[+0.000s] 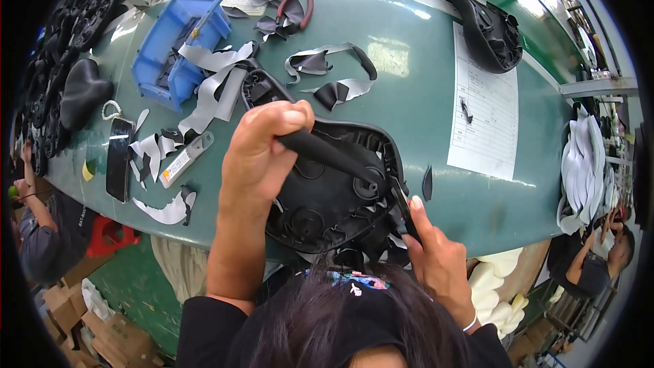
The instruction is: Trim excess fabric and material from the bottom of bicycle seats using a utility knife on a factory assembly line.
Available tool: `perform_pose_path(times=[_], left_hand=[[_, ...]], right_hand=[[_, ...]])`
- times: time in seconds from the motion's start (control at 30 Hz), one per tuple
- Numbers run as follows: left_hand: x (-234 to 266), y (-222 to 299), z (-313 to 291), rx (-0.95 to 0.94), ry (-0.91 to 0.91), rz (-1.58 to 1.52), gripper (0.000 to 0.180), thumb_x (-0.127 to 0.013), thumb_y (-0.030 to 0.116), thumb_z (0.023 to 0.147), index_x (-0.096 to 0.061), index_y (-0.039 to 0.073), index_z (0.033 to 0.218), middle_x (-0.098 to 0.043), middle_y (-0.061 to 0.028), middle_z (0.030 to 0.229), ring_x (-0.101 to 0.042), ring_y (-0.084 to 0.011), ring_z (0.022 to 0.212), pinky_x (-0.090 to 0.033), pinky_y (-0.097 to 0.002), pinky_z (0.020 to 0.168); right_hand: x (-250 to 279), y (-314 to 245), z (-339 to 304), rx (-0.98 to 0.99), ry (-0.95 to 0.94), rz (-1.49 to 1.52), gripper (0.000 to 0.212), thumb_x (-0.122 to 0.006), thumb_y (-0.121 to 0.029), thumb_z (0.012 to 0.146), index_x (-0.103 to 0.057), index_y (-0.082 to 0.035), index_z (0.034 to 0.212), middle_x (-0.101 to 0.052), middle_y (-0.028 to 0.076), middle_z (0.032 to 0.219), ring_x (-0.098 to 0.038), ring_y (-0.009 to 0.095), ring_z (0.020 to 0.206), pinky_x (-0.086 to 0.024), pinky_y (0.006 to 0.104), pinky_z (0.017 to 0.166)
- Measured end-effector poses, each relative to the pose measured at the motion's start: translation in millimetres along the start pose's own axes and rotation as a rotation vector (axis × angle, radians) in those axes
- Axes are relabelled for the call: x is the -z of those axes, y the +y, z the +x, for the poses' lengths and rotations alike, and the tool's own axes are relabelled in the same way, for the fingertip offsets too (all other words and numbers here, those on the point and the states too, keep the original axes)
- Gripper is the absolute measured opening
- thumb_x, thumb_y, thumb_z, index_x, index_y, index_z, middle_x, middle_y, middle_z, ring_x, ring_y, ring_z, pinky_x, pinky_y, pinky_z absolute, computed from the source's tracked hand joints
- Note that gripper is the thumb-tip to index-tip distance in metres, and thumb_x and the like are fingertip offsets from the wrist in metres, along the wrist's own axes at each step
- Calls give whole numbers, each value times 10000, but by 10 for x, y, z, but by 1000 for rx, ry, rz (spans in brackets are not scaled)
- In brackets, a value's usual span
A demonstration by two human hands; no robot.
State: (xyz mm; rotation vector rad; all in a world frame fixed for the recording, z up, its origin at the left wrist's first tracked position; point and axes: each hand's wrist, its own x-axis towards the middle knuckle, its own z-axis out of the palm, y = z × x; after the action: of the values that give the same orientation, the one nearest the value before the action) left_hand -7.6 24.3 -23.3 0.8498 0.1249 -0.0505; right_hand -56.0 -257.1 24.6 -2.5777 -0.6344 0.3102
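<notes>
A black bicycle saddle (310,194) lies underside up at the table's near edge. My left hand (262,140) is closed in a fist above it, gripping a black strip of cover material (330,153). The strip is pulled taut across the saddle to its right rim. My right hand (437,255) is closed around a slim dark cutting tool (403,210), probably a knife, whose tip touches the rim near the strip's far end. The tool's handle is partly hidden by my fingers.
A blue bin (146,71), red-handled pliers (306,3), grey-and-black offcuts (204,105), a phone (120,160) and a blade box (186,159) lie on the green table. Another saddle (487,31) rests near a paper sheet (484,123). Other people work at both sides.
</notes>
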Motion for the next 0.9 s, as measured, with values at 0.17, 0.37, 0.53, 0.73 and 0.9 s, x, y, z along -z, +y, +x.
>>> perform_pose_path(times=[0.17, 0.37, 0.53, 0.73, 0.9], left_hand=[[-379, 51, 12, -298, -126, -134, 332, -513, 230, 937, -567, -40, 1123, -622, -216, 1016, -566, -248, 1003, -402, -346, 949], [-173, 284, 305, -386, -372, -985, 322, -519, 244, 963, -364, 74, 737, -283, 13, 676, -253, -65, 486, -224, -222, 461], [-490, 276, 309, -889, 25, 1371, 189, -657, 184, 793, -553, 26, 782, -454, -50, 685, -457, -183, 594, -354, -327, 540], [-160, 141, 878, -880, 191, 1610, 212, -690, 194, 683, -588, 74, 541, -539, -41, 614, -494, -214, 754, -386, -335, 707], [69, 329, 769, -326, 430, 715, 296, -595, 344, 873, -648, 80, 753, -636, -38, 884, -537, -170, 875, -389, -275, 766]], right_hand=[[22, 38, 315, 79, -6, -83, 656, -646, -166, 850, -359, -190, 1440, -486, 101, 599, -515, 287, 458, -396, 399, 434], [-194, -27, 393, 24, 41, -175, 569, -552, -222, 908, -346, -192, 1438, -544, 120, 604, -535, 333, 453, -407, 459, 437], [9, -25, 714, 39, 80, -209, 525, -540, -232, 913, -384, -193, 1412, -563, 115, 606, -550, 329, 464, -401, 448, 435], [25, -69, 993, 50, 73, -403, 484, -556, -177, 890, -455, -167, 1363, -575, 119, 594, -544, 298, 483, -366, 402, 455], [113, -144, 731, 58, 7, -386, 503, -585, -178, 863, -476, -187, 1354, -540, 111, 543, -512, 292, 446, -362, 399, 451]])
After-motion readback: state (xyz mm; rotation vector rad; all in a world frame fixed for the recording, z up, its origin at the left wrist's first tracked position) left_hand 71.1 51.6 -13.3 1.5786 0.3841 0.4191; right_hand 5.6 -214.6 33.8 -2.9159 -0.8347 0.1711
